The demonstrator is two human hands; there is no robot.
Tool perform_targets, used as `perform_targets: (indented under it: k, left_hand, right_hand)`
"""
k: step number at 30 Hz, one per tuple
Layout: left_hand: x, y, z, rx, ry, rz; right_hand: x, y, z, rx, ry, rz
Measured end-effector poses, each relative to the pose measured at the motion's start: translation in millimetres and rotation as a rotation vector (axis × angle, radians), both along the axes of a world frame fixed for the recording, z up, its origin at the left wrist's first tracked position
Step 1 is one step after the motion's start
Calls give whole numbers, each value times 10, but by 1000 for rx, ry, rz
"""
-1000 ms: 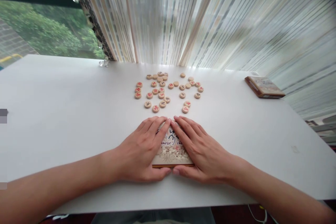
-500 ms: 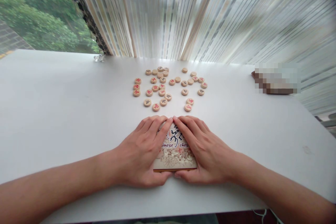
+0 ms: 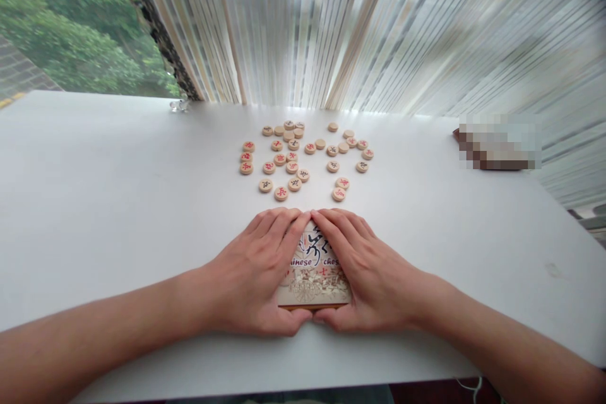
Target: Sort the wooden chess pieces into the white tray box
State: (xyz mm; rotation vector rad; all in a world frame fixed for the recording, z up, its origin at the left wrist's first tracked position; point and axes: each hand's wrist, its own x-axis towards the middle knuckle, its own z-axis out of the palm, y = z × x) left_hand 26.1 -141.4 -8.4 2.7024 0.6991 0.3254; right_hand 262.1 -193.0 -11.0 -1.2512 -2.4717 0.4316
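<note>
A Chinese chess box [image 3: 312,284] with a printed lid lies near the front edge of the table, its sides covered by my fingers. My left hand [image 3: 258,271] wraps round its left side, thumb along the near edge. On the opposite side my right hand [image 3: 372,271] grips it the same way, and the fingertips of both hands meet at the far edge. Beyond the box, several round wooden chess pieces [image 3: 281,193] lie scattered, some with red characters, some with black, and others showing a plain face. A pair of red-marked pieces [image 3: 339,194] sits just past my right fingers.
The white table [image 3: 118,202] reaches back to a striped curtain [image 3: 293,25]. At the far right stands a brown-edged object [image 3: 502,151], blurred out by pixels. A small clear glass item [image 3: 178,105] rests at the back left, by the window.
My hands have closed in very slightly around the box, covering a little more of its lid. The chess pieces stay where they were.
</note>
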Motion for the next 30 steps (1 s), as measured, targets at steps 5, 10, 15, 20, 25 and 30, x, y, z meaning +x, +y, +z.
perform_targets:
  k: [5, 10, 15, 20, 25, 30]
  left_hand:
    - [12, -1, 20, -14, -21, 18]
    - [15, -20, 34, -21, -46, 30]
    - [43, -30, 72, -24, -49, 34]
    - [38, -24, 89, -20, -40, 31]
    - [14, -18, 58, 14, -12, -8]
    - [10, -9, 32, 85, 43, -36]
  right_hand:
    - [-16, 11, 31, -33, 29, 5]
    - [-17, 10, 25, -48, 54, 12]
    - [-21, 10, 20, -8, 100, 42]
    - [-29, 21, 47, 10, 94, 43]
    - [-27, 8, 29, 14, 73, 21]
    - [10, -10, -24, 29, 54, 13]
